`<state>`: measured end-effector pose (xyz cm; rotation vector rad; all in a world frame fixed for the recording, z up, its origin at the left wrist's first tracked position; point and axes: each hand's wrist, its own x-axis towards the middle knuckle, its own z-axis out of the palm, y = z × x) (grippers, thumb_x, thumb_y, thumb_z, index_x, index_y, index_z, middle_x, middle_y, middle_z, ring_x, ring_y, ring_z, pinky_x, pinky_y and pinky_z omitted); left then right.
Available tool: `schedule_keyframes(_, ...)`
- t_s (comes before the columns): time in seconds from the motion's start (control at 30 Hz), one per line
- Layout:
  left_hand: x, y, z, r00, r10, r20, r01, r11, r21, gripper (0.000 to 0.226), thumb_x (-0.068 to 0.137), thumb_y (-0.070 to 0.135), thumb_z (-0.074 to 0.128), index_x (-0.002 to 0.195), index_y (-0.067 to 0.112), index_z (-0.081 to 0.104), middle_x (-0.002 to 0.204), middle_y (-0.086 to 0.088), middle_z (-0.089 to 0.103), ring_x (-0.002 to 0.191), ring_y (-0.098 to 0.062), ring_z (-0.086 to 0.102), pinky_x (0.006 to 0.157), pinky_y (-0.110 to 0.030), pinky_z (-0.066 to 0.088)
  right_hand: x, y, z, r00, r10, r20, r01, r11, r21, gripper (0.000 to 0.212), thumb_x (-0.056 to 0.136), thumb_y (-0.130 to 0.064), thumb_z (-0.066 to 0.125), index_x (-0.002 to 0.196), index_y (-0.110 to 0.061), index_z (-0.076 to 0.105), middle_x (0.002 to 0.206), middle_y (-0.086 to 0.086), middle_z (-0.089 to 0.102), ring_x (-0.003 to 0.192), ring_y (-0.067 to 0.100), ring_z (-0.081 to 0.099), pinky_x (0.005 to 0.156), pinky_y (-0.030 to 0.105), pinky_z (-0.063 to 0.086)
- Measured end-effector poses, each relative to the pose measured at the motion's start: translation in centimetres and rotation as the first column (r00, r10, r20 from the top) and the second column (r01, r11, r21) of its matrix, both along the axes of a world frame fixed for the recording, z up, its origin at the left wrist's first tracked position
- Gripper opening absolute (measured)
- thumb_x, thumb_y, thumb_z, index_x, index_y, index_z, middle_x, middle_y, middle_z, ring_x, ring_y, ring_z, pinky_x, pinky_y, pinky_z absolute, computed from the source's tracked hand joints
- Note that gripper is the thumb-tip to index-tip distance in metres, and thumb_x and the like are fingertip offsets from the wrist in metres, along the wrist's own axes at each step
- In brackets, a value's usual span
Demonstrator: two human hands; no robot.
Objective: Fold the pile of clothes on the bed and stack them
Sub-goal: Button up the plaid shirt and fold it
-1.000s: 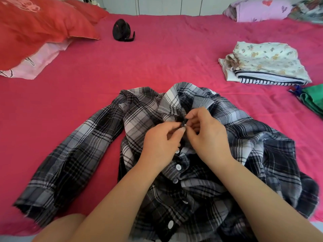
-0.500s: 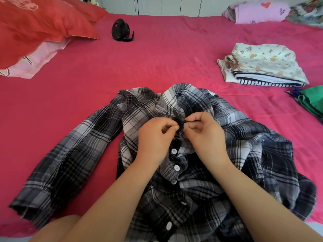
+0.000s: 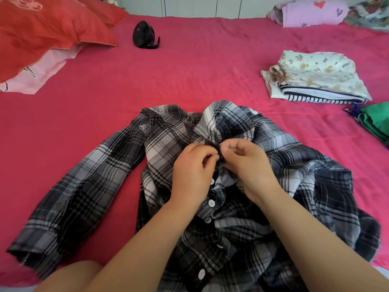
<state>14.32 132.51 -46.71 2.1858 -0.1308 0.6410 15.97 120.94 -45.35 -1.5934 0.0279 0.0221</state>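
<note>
Beneath left hand (image 3: 192,172), right hand (image 3: 249,165): shirt (image 3: 162,140)

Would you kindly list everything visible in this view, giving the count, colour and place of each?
bed cover: one, pink-red, under everything
plaid shirt: one, black, grey and white, spread in the near middle, lower buttons done up
folded stack: one, floral cream piece on a navy-and-white striped piece, right side
green garment: one, green, right edge, partly out of view
black object: one, black, far middle
red pillows: two, red, far left
pink pillow: one, pale pink, under the red ones
lilac bundle: one, pale purple, far right
left hand: one, pinches the shirt front below the collar
right hand: one, pinches the same spot
</note>
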Motion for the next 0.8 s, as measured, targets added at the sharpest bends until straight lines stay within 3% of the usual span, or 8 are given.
schedule_keyframes(0.1, 0.17, 0.23, -0.1, 0.998, 0.002, -0.06, -0.012, 0.987, -0.158, 0.005, 0.081, 0.015, 0.069, 0.084, 0.018, 0.072, 0.081, 0.015, 0.058, 0.075, -0.006, 0.061, 0.074, -0.022, 0.051, 0.02, -0.32, 0.11, 0.999, 0.039, -0.027, -0.037, 0.996, 0.085, 0.025, 0.086, 0.006, 0.056, 0.076, -0.015, 0.065, 0.064, -0.004, 0.059, 0.054, -0.001, 0.057, 0.056, 0.011, 0.049)
schedule_keyframes(0.17, 0.33, 0.26, -0.04, 0.989, -0.03, -0.147, -0.02, 0.945, -0.327, 0.011, 0.081, 0.013, 0.069, 0.08, 0.024, 0.071, 0.083, 0.012, 0.064, 0.074, -0.007, 0.065, 0.07, -0.028, 0.056, 0.01, -0.31, 0.05, 0.999, 0.037, 0.019, -0.038, 0.999, 0.031, 0.024, 0.082, 0.007, 0.06, 0.076, -0.016, 0.066, 0.067, -0.002, 0.063, 0.058, 0.003, 0.06, 0.059, 0.013, 0.051)
schedule_keyframes(0.3, 0.41, 0.18, 0.22, 0.974, -0.094, -0.208, -0.022, 0.868, -0.496, 0.029, 0.08, 0.007, 0.07, 0.069, 0.034, 0.067, 0.075, 0.012, 0.067, 0.062, -0.003, 0.065, 0.057, -0.013, 0.051, -0.11, -0.14, -0.2, 0.989, -0.048, 0.14, 0.069, 0.987, -0.145, 0.028, 0.079, 0.002, 0.065, 0.074, -0.025, 0.063, 0.063, -0.01, 0.063, 0.054, -0.003, 0.059, 0.054, 0.011, 0.047)
schedule_keyframes(0.43, 0.48, 0.59, 0.39, 0.97, -0.115, -0.215, 0.009, 0.898, -0.44, 0.035, 0.08, 0.008, 0.07, 0.065, 0.039, 0.065, 0.065, 0.016, 0.065, 0.059, -0.001, 0.064, 0.058, -0.015, 0.053, -0.29, -0.09, -0.44, 0.976, -0.102, 0.193, 0.15, 0.956, -0.253, 0.025, 0.078, -0.006, 0.067, 0.076, -0.031, 0.062, 0.063, -0.013, 0.068, 0.053, -0.001, 0.062, 0.05, 0.017, 0.05)
schedule_keyframes(0.53, 0.42, 0.57, 0.32, 0.974, -0.091, -0.208, -0.001, 0.913, -0.407, 0.035, 0.08, 0.01, 0.07, 0.065, 0.041, 0.064, 0.068, 0.017, 0.066, 0.064, -0.002, 0.065, 0.065, -0.029, 0.058, -0.43, 0.09, -0.58, 0.976, -0.116, 0.182, 0.163, 0.949, -0.269, 0.024, 0.077, -0.012, 0.068, 0.077, -0.035, 0.064, 0.073, -0.008, 0.072, 0.068, 0.007, 0.068, 0.071, 0.035, 0.057)
schedule_keyframes(0.6, 0.32, 0.38, 0.26, 0.98, -0.065, -0.191, -0.013, 0.925, -0.38, 0.031, 0.08, 0.011, 0.07, 0.067, 0.039, 0.066, 0.074, 0.016, 0.066, 0.074, -0.009, 0.066, 0.072, -0.04, 0.057, -0.46, 0.19, -0.61, 0.982, -0.12, 0.143, 0.15, 0.965, -0.214, 0.024, 0.078, -0.008, 0.066, 0.078, -0.033, 0.066, 0.077, -0.003, 0.073, 0.073, 0.014, 0.07, 0.076, 0.041, 0.057)
schedule_keyframes(0.67, 0.2, 0.17, 0.26, 0.985, -0.043, -0.167, -0.016, 0.942, -0.336, 0.018, 0.08, 0.013, 0.069, 0.074, 0.03, 0.07, 0.078, 0.014, 0.065, 0.078, -0.013, 0.066, 0.074, -0.042, 0.056, -0.4, 0.19, -0.67, 0.987, -0.124, 0.106, 0.139, 0.978, -0.155, 0.025, 0.079, -0.003, 0.065, 0.078, -0.028, 0.067, 0.079, 0.0, 0.074, 0.073, 0.017, 0.071, 0.073, 0.04, 0.058)
schedule_keyframes(0.8, -0.08, 0.14, 0.42, 0.997, 0.01, -0.079, -0.023, 0.984, -0.174, 0.006, 0.081, 0.013, 0.068, 0.081, 0.018, 0.072, 0.079, 0.013, 0.062, 0.076, -0.009, 0.062, 0.075, -0.032, 0.053, -0.48, 0.38, -0.54, 0.994, -0.113, 0.0, 0.113, 0.993, 0.04, 0.019, 0.081, -0.006, 0.065, 0.079, -0.024, 0.069, 0.073, -0.003, 0.073, 0.068, 0.01, 0.069, 0.06, 0.021, 0.055)
